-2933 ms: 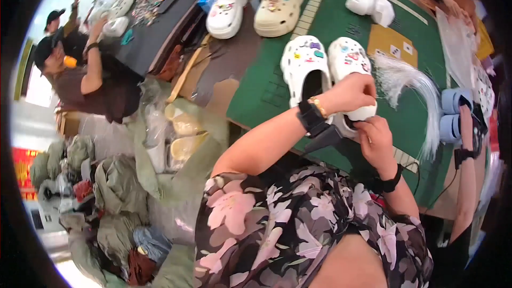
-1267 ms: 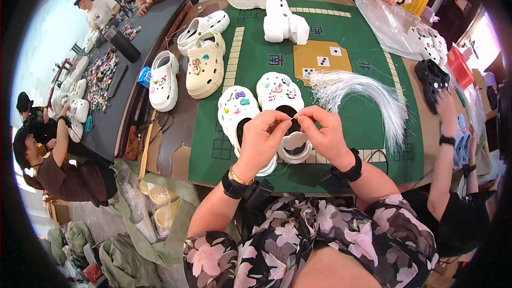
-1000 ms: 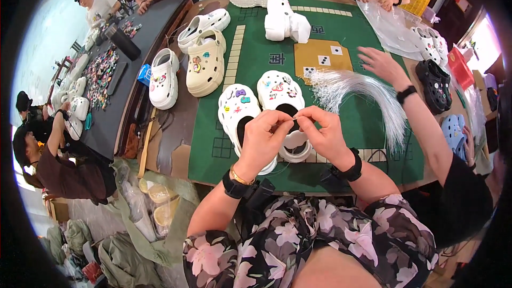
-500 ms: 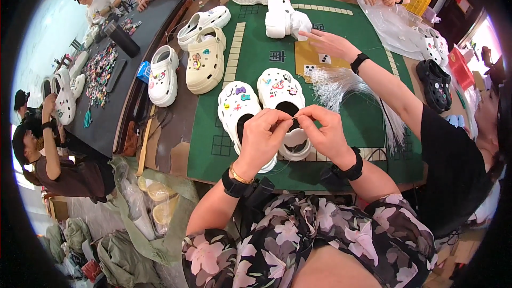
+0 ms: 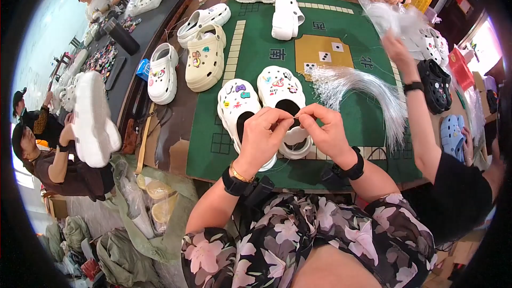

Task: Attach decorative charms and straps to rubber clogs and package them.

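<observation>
My left hand [image 5: 265, 132] and my right hand [image 5: 323, 130] meet fingertip to fingertip, each in a pinch. Whatever sits between the fingers is too small to make out. Below and beyond them a pair of white clogs stands on the green mat [image 5: 352, 122], toes pointing away. The left clog [image 5: 234, 98] and the right clog [image 5: 278, 88] both carry colourful charms on top. My hands hover over their heel openings and partly hide them. To the right of the pair lies a bundle of thin clear plastic strands [image 5: 368, 93].
At left stand a cream clog [image 5: 205, 66] and a white clog [image 5: 162, 80]. Plain white clogs [image 5: 286, 18] lie at the back. A co-worker's arm [image 5: 421, 112] reaches in at right, near black clogs [image 5: 434, 85] and clear plastic bags [image 5: 392, 21]. Another person holds white clogs [image 5: 93, 120] at far left.
The co-worker's arm at right has left the back white clog and swung right toward the plastic bags. At far left, a person has raised white clogs. My hands stay pinched in nearly the same spot.
</observation>
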Demonstrator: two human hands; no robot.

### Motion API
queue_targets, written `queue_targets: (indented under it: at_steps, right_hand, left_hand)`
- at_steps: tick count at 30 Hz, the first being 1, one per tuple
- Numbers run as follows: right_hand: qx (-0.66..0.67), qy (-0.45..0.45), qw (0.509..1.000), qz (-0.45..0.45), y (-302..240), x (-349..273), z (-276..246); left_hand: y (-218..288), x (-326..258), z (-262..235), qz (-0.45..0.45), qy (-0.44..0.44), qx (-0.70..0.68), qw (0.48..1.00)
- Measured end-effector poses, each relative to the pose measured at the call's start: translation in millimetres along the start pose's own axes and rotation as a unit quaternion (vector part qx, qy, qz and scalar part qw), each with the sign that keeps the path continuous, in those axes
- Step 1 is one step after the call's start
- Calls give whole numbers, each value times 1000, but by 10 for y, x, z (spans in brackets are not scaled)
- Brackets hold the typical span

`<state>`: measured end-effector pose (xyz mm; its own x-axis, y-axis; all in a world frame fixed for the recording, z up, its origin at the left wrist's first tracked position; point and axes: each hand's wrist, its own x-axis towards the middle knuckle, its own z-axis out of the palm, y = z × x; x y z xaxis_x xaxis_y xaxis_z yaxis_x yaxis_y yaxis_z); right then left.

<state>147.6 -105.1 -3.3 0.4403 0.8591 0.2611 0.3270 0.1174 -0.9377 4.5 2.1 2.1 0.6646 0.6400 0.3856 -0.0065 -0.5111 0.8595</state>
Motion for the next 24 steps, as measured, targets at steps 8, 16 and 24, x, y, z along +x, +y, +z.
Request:
queue_targets:
  at_steps: [8,16,24]
  right_hand:
    - [-38,-6,999,-17,22,1,20]
    - [-20,-5,999,-27,13,2,18]
    - [-24,18,999,-13,11,-6,48]
  left_hand:
    - [-13,-11,0,-5,-6,7,1000]
    - [-44,-44,45,-46,10,-31,998]
    - [-85,-38,111,-4,7,-24,1000]
